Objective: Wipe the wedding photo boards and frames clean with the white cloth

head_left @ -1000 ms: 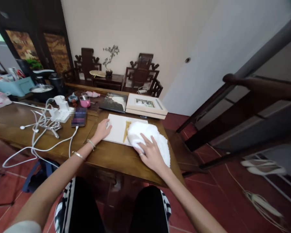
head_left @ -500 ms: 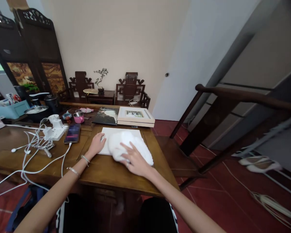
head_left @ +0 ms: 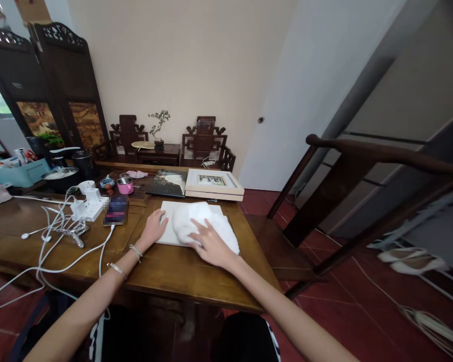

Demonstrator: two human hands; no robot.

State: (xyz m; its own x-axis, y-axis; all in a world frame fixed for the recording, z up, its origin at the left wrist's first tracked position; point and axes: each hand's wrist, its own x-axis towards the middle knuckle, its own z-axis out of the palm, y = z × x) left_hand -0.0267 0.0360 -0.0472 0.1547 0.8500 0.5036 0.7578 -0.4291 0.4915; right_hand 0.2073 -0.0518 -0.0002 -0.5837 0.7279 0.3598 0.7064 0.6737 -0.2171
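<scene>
So the table (head_left: 189,286) has a white board (head_left: 166,237) near its right edge, a cloth (head_left: 225,232) bunched over most of it. Right hand (head_left: 211,246) is spread open on the cloth; left hand (head_left: 154,227) is at the board's left side, can't tell if gripping. If that's loose, pushing hard could probably skid everything towards the table's right edge.

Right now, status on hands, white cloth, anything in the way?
Left hand on white panel, left end. Right hand spread on white cloth, which partly covers panel. White cables left of panel.
</scene>
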